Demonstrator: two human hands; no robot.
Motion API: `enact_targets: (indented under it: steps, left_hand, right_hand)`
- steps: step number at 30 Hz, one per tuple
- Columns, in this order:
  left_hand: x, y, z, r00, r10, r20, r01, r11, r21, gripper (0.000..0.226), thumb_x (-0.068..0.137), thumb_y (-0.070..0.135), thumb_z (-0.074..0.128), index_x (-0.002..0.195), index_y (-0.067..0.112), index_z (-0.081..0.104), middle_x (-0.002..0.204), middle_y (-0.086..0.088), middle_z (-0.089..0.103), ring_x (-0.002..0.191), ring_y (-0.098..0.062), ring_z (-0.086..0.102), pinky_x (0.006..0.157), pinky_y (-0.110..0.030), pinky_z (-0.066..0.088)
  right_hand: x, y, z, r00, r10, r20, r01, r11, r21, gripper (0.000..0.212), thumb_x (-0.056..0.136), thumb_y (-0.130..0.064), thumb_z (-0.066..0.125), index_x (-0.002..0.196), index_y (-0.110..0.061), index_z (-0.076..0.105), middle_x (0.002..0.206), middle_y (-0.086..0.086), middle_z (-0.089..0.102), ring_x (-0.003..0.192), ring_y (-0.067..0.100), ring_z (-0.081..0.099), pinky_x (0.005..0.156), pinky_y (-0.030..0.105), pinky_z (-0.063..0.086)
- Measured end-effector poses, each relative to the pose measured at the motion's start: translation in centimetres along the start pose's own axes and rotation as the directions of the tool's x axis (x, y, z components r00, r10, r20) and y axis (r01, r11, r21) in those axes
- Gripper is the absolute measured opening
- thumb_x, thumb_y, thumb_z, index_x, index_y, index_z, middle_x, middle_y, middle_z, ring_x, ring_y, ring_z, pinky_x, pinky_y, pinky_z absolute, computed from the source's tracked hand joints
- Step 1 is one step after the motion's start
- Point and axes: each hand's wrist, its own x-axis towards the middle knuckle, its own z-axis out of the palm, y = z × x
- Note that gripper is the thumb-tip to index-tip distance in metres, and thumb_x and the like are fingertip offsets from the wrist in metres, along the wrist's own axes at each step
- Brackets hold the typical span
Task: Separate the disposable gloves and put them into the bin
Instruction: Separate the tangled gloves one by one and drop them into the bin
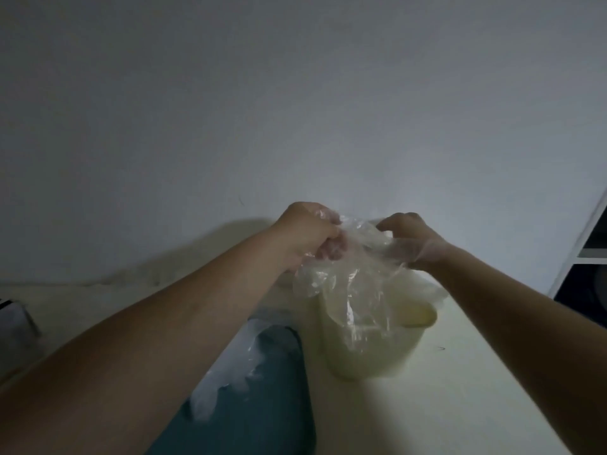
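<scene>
- Left hand (307, 233) and right hand (410, 239) both pinching clear disposable gloves (354, 257), film stretching between them.
- Gloves hanging above pale bin (377, 349) on table (476, 372).
- More gloves lying on teal tray (262, 389).

Hanging gloves (354, 290) veil the bin (371, 356) mouth; open room over the table (476, 389) rightward
</scene>
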Motion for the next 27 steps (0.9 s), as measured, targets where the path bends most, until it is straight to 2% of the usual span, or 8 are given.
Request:
enact_targets:
  steps: [3, 5, 8, 11, 14, 18, 24, 27]
  left_hand:
    - [2.7, -0.9, 2.1, 0.999, -0.044, -0.016, 0.045, 0.996, 0.079, 0.02, 0.089, -0.014, 0.067, 0.103, -0.001, 0.067, 0.084, -0.027, 0.075, 0.073, -0.04, 0.076, 0.078, -0.053, 0.064]
    - [4.0, -1.3, 3.5, 0.997, -0.06, -0.04, 0.065, 0.986, 0.151, 0.017, 0.086, -0.014, 0.069, 0.09, 0.002, 0.067, 0.084, -0.022, 0.072, 0.085, -0.044, 0.077, 0.081, -0.062, 0.062]
    - [5.1, -1.6, 5.0, 0.998, -0.035, -0.045, 0.048, 0.946, 0.32, 0.018, 0.084, -0.01, 0.073, 0.095, 0.004, 0.071, 0.09, -0.015, 0.072, 0.083, -0.034, 0.076, 0.077, -0.048, 0.066]
    - [5.9, -2.0, 5.4, 0.999, -0.052, -0.007, 0.049, 0.893, 0.447, 0.032, 0.088, -0.005, 0.069, 0.12, -0.001, 0.072, 0.112, -0.013, 0.073, 0.103, -0.033, 0.073, 0.087, -0.039, 0.063]
    - [6.0, -2.0, 5.5, 0.998, -0.051, -0.023, 0.056, 0.893, 0.447, 0.035, 0.092, -0.002, 0.069, 0.127, -0.001, 0.068, 0.11, -0.011, 0.068, 0.097, -0.027, 0.067, 0.095, -0.038, 0.059]
    - [5.3, -1.7, 4.0, 0.994, 0.051, -0.097, -0.017, 0.947, 0.322, 0.033, 0.092, 0.004, 0.073, 0.125, 0.008, 0.067, 0.111, -0.005, 0.065, 0.095, -0.018, 0.063, 0.083, -0.027, 0.05]
    - [1.2, -2.1, -0.8, 0.978, 0.195, -0.068, -0.155, 0.912, 0.38, 0.029, 0.095, 0.018, 0.074, 0.123, 0.016, 0.07, 0.116, 0.003, 0.067, 0.104, -0.011, 0.064, 0.083, -0.022, 0.05]
    - [-2.1, -3.0, -3.5, 0.972, 0.229, -0.059, -0.184, 0.887, 0.423, 0.021, 0.096, 0.021, 0.073, 0.117, 0.019, 0.073, 0.111, 0.008, 0.07, 0.099, -0.005, 0.065, 0.08, -0.017, 0.052]
  right_hand:
    - [-1.4, 2.1, -2.0, 0.998, 0.002, -0.067, -0.01, 0.993, -0.115, 0.054, 0.097, -0.034, 0.07, 0.144, -0.01, 0.056, 0.143, 0.013, 0.059, 0.136, 0.035, 0.052, 0.111, 0.045, 0.045]
    - [-3.3, 2.5, -3.5, 0.985, -0.001, -0.173, -0.014, 0.996, -0.087, 0.049, 0.101, -0.025, 0.061, 0.149, -0.017, 0.052, 0.149, 0.007, 0.055, 0.138, 0.029, 0.05, 0.112, 0.043, 0.044]
    - [-5.6, 0.9, -4.1, 0.965, -0.114, -0.234, 0.139, 0.986, 0.091, 0.039, 0.104, -0.018, 0.056, 0.142, -0.022, 0.061, 0.147, -0.004, 0.059, 0.133, 0.02, 0.055, 0.107, 0.026, 0.039]
    - [-7.3, -2.2, -3.3, 0.966, -0.229, 0.117, 0.22, 0.972, 0.084, 0.043, 0.104, -0.038, 0.057, 0.145, -0.027, 0.058, 0.149, -0.003, 0.058, 0.131, 0.019, 0.058, 0.11, 0.028, 0.039]
    - [-7.4, -4.7, -0.9, 0.885, -0.14, 0.444, 0.193, 0.978, -0.077, 0.065, 0.104, -0.052, 0.05, 0.161, -0.029, 0.031, 0.165, 0.0, 0.037, 0.147, 0.025, 0.042, 0.119, 0.039, 0.031]
    - [-5.8, -6.4, 2.4, 0.841, -0.088, 0.533, 0.171, 0.979, -0.108, 0.084, 0.095, -0.071, 0.05, 0.164, -0.037, 0.015, 0.169, 0.0, 0.029, 0.151, 0.029, 0.035, 0.12, 0.043, 0.03]
    - [-5.1, -8.2, 4.7, 0.759, 0.012, 0.651, 0.241, 0.924, -0.298, 0.063, 0.108, -0.051, 0.041, 0.162, -0.02, 0.031, 0.165, 0.007, 0.037, 0.148, 0.029, 0.039, 0.119, 0.043, 0.031]
    - [-5.6, -9.1, 3.2, 0.798, 0.021, 0.602, 0.23, 0.913, -0.338, 0.06, 0.104, -0.049, 0.049, 0.155, -0.016, 0.045, 0.153, 0.007, 0.051, 0.138, 0.027, 0.05, 0.113, 0.04, 0.039]
